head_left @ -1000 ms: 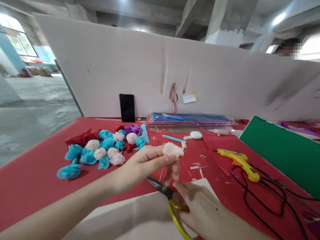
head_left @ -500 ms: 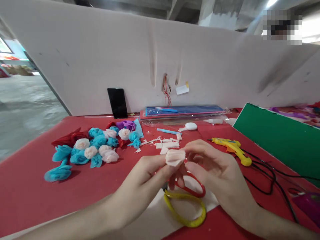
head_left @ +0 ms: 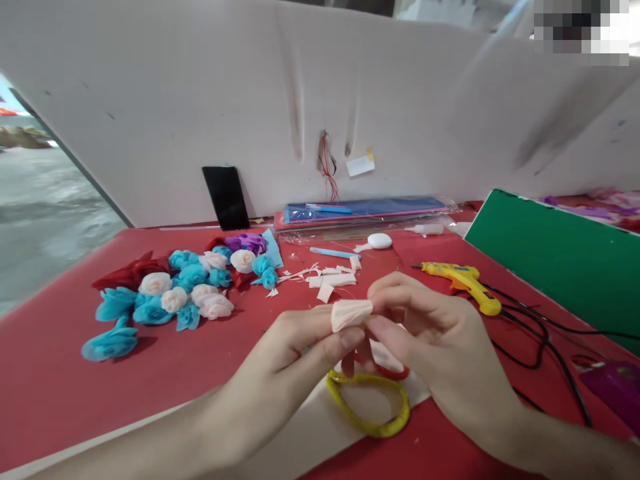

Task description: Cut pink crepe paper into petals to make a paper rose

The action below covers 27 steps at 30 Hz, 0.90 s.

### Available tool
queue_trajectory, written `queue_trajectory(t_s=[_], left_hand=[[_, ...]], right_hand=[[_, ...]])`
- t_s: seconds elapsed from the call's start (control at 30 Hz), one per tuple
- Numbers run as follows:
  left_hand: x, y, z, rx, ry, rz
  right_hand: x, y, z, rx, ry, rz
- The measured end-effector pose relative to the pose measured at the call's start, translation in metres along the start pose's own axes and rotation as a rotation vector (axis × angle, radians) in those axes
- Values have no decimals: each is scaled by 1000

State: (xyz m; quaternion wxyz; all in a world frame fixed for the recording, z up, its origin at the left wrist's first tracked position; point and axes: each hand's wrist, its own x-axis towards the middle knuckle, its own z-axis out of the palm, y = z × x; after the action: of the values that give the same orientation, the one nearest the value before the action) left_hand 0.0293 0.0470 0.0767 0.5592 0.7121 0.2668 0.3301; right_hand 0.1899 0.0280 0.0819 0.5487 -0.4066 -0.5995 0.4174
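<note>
Between my two hands is a small piece of pale pink crepe paper (head_left: pixel 350 315), curved and gathered toward its right end. My left hand (head_left: pixel 295 360) pinches its left side with thumb and forefinger. Thumb and fingertips of my right hand (head_left: pixel 435 340) close on the right end. Just below the hands lie scissors (head_left: pixel 373 427) with yellow and red handles; their blades are hidden. They rest on a pale paper sheet (head_left: pixel 295 437). Cut pale paper strips (head_left: pixel 333 280) are scattered beyond my fingers.
Blue, white and red paper flowers (head_left: pixel 190 277) cover the left of the red table (head_left: pixel 165 393). A yellow glue gun (head_left: pixel 465 280) with a black cord lies right, beside a green board (head_left: pixel 555 267). A phone (head_left: pixel 226 199) leans on the white partition (head_left: pixel 175 100).
The paper piece now looks more folded and narrows at its right end, where my right fingers have come onto it. The whole view has tilted slightly downward.
</note>
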Motion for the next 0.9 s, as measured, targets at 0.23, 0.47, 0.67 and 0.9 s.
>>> queue_trajectory(t_s=[0.23,0.47,0.67,0.9], left_hand=[[-1,3,-9,288,139,89],[-2,9,-7,207,259,9],[-4,14,-9,160,225,-65],[-5,13,-7,146,153,-100]], right_hand=[[1,-2,-2,-191,82,-162],[0,-1,-1,-200,80,-157],[1,-6,-7,-252,-240,-72],[-2,-10,-12,-393,-442,-59]])
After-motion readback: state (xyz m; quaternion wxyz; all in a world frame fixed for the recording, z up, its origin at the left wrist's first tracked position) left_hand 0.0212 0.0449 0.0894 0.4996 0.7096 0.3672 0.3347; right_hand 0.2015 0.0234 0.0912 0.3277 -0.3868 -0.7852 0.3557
